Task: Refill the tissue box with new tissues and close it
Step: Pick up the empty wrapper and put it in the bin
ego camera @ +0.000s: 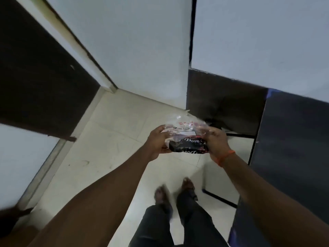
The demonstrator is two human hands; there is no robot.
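I hold two things together in front of me, above the floor. A clear plastic pack of white tissues (179,128) with red print lies on top of a black tissue box (187,146) with white lettering. My left hand (157,145) grips their left end. My right hand (216,142), with an orange band at the wrist, grips the right end. Whether the box is open or closed is hidden by the pack and my fingers.
A pale tiled floor (110,150) lies below, with my legs and feet (178,198) on it. A dark table (293,148) with black metal legs stands to the right. White walls rise ahead, and a dark door (35,82) is at the left.
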